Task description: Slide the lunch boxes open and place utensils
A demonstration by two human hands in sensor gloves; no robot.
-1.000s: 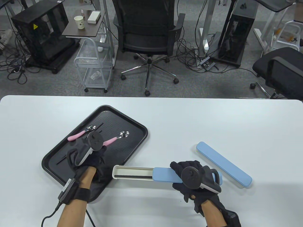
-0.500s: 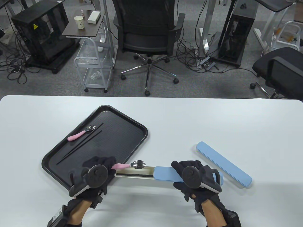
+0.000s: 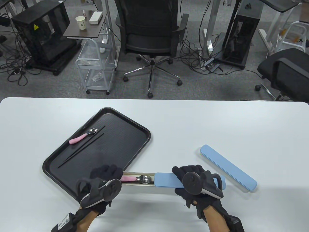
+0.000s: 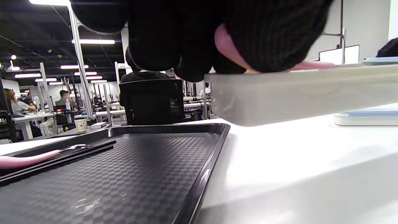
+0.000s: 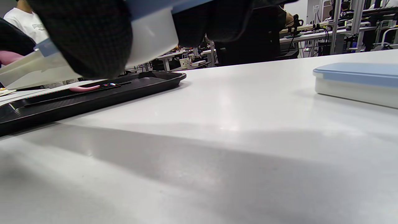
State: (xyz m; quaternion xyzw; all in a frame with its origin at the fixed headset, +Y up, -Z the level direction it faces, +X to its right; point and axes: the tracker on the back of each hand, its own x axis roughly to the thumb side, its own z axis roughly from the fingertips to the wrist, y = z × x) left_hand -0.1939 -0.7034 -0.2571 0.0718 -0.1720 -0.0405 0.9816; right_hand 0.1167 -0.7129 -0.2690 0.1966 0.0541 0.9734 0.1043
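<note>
My right hand (image 3: pixel 187 175) grips the blue-lidded end of a long white lunch box (image 3: pixel 138 184) and holds it slightly off the table. Its blue lid (image 3: pixel 165 180) is slid back, so the left half is uncovered. A pink-handled spoon (image 3: pixel 141 179) lies in that uncovered part, bowl towards the lid. My left hand (image 3: pixel 108 172) pinches the pink handle (image 4: pixel 228 46) at the box's (image 4: pixel 295 93) left end. A second pink spoon (image 3: pixel 82 137) and black chopsticks (image 3: pixel 83 148) lie on the black tray (image 3: pixel 135 135). The right wrist view shows my fingers wrapped round the box (image 5: pixel 149 37).
A second lunch box (image 3: pixel 228 168), closed under its blue lid, lies slanted on the white table to the right of my right hand. The tray's near corner sits just behind my left hand. Office chairs and carts stand beyond the table's far edge.
My left hand lifted one pink spoon off the tray, carried it right to the open box and lowered it inside. The right hand kept its hold and shifted the box slightly left.
</note>
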